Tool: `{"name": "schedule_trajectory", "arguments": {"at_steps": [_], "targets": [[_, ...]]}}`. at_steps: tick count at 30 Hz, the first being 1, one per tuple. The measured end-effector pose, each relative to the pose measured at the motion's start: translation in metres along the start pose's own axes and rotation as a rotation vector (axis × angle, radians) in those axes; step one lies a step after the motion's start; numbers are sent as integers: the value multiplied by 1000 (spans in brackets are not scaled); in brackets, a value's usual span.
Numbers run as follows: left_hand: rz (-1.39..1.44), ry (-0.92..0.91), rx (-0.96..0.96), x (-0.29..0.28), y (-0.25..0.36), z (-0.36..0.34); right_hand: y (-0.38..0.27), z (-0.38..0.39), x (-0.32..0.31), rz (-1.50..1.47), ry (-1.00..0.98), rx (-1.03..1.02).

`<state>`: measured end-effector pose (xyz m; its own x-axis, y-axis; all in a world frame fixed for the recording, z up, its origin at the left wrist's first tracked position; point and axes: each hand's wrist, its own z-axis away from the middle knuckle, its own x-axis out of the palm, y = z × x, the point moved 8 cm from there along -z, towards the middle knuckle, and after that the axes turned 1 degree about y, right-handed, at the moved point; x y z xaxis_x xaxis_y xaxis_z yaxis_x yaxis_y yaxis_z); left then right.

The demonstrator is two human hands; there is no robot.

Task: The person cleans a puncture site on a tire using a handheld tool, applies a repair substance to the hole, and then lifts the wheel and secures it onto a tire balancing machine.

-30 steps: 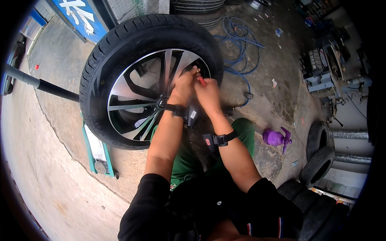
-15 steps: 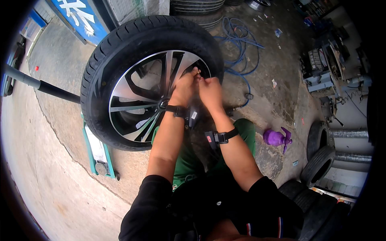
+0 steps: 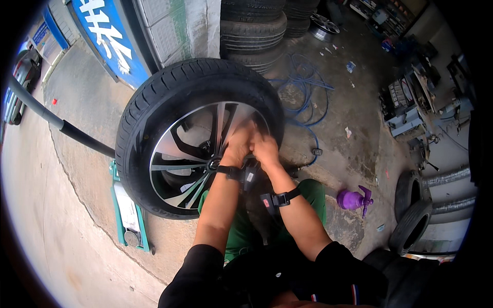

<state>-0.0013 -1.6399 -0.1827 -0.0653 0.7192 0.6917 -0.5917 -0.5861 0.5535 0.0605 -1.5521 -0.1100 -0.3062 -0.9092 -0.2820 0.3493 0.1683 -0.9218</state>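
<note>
In the head view, the only view on file, a wheel with a black tyre (image 3: 136,131) and a silver-and-black alloy rim (image 3: 177,148) sits directly ahead of the person, rim face turned toward the wearer. The left hand (image 3: 240,143) is at the right part of the rim, in front of a broad spoke, its fingers drawn in and blurred. The right hand (image 3: 265,150) is close against it on the right, fingers curled inward; the 2 hands meet at the fingertips. Whether either hand pinches an object cannot be told, because blur and overlap hide the contact. A black strap (image 3: 230,171) is fastened at the left wrist and a 2nd black band (image 3: 285,197) crosses the right forearm. Green trousers (image 3: 313,199) show beside the right forearm. A green-and-white floor jack (image 3: 121,205) lies at the lower left of the tyre, and a dark pole (image 3: 84,138) runs in from the left to the tyre's edge. A blue hose (image 3: 310,101) lies looped on the floor to the right of the wheel. A purple spray bottle (image 3: 352,199) is on the floor, right of the right forearm. Stacked tyres (image 3: 254,32) are behind the wheel, with a bare metal rim (image 3: 324,35) to their right.
</note>
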Motion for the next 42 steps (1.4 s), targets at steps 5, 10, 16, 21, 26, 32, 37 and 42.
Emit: {"name": "schedule_trajectory", "arguments": {"at_steps": [5, 10, 16, 21, 26, 32, 37, 42], "targets": [[67, 45, 9, -8, 2, -2, 0, -6, 3, 78, -88, -10], [31, 7, -80, 7, 2, 10, -9, -9, -14, 141, 163, -160], [15, 45, -56, -10, 6, 7, -14, -1, -2, 163, 35, -81], [132, 130, -26, 2, -1, 5, -8, -9, 5, 421, 123, -359], [-1, -56, -176, 8, -4, 12, 11, 6, 21, -663, -258, 391], [-12, -18, -119, 5, 0, 5, -3, 7, 13, -429, -225, 304], [83, 88, 13, -5, 1, -8, -42, 5, 0, 593, 157, -402], [94, 164, 16, -15, -9, -14, -27, 3, 14, 525, 118, -486]]}}
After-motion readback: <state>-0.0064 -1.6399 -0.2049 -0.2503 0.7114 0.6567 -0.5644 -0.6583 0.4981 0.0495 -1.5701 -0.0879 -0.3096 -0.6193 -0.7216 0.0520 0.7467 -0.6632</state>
